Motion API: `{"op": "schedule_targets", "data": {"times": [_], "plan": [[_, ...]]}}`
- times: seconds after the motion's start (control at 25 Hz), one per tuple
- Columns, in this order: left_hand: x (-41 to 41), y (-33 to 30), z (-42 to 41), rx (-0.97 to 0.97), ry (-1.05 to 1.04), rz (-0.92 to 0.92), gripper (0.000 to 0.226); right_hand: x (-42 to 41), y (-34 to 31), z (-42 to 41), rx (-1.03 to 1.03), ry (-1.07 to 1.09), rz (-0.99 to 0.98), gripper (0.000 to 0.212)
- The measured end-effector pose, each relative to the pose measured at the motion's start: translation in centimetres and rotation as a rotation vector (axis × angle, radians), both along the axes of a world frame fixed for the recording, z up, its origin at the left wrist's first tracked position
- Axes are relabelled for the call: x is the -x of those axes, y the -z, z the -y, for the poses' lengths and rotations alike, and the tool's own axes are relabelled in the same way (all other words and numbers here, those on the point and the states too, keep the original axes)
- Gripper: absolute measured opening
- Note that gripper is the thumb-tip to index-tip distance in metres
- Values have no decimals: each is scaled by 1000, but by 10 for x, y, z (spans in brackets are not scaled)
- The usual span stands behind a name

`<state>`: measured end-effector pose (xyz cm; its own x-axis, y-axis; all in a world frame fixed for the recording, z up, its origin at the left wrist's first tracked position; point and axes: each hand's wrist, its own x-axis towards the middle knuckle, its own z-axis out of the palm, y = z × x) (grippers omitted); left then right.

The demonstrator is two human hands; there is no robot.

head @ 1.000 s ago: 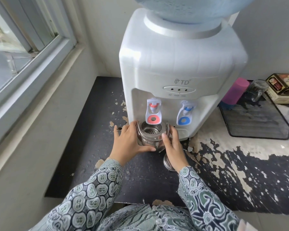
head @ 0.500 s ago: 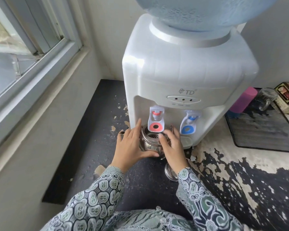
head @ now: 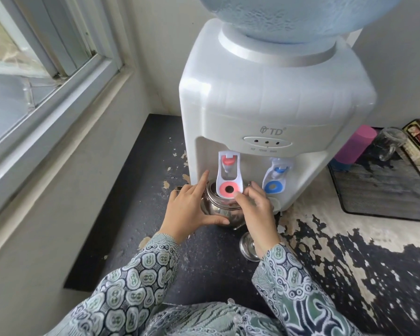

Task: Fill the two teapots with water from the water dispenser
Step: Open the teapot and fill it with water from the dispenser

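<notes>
The steel teapot (head: 218, 209) is sitting on the dark counter (head: 141, 214) under the red tap (head: 229, 179) of the water dispenser (head: 264, 112), its open mouth mostly hidden behind the red paddle. The left hand (head: 192, 212) is cupping the pot's left flank, fingers spread fairly wide and lying along the metal, the index finger lifting toward the dispenser wall and the thumb resting along the lower belly. The right hand (head: 255, 209) is hovering just right of the red paddle with loosely curled fingertips (head: 240, 196) at its rim; whether they are pressing it or only touching, I cannot tell. No water is showing. Only 1 teapot is in view; the small steel lid (head: 249, 248) is lying on the counter just beneath the right wrist.

Judging from this, filling is about to begin, and several things could be going wrong. Red is probably marking hot water, so steel against the left palm may be heating quickly, forcing a flinch. The mouth is sitting partly out of sight behind the paddle, so a slightly off-centre pot would be sending the stream down its shoulder. The right forearm, drawing back, could be knocking the lid away.
</notes>
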<state>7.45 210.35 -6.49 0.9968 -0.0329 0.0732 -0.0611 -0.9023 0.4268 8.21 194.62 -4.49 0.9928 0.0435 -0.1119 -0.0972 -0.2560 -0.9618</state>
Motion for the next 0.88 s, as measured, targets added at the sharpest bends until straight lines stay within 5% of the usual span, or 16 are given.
{"op": "schedule_targets", "data": {"times": [0.16,0.32,0.88], "plan": [[0,-2,2,-2,-11,-14,125,9,-26,0,-193,11,165,27],[1,-2,2,1,-15,-27,125,3,-17,-3,-80,48,308,34],[3,-3,3,3,-6,-27,125,5,30,13,73,-50,239,34]]}}
